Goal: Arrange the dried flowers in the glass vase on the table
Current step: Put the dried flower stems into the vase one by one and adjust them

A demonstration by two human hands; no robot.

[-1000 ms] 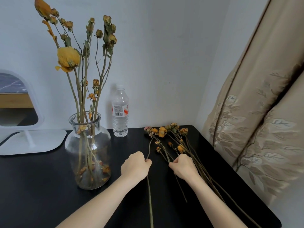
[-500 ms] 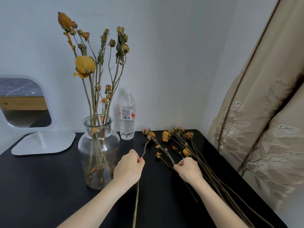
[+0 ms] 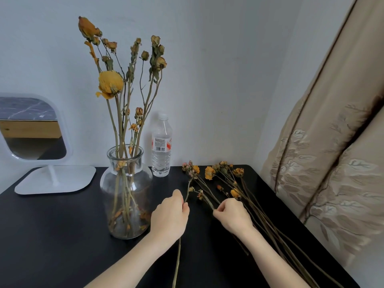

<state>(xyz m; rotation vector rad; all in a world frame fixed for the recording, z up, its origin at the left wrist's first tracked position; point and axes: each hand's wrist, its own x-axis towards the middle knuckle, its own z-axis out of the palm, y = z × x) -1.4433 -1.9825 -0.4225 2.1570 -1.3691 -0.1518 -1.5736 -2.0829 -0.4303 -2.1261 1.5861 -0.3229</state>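
A clear glass vase (image 3: 126,190) stands on the black table (image 3: 52,235) left of centre, with several tall dried flowers (image 3: 124,84) upright in it. To its right, a bundle of loose dried flowers (image 3: 225,179) lies on the table, stems running toward the front right. My left hand (image 3: 169,217) grips one thin stem (image 3: 188,191) just right of the vase; the stem's lower end runs out below my wrist. My right hand (image 3: 232,215) pinches another stem from the lying bundle.
A plastic water bottle (image 3: 161,145) stands behind the vase against the white wall. A white table mirror (image 3: 33,129) on a flat base sits at the back left. A beige patterned curtain (image 3: 332,152) hangs close along the table's right edge.
The view has shifted, so everything sits further right in frame. My left hand has drawn its stem left, away from the bundle and nearer the vase. My right hand stays on the bundle.
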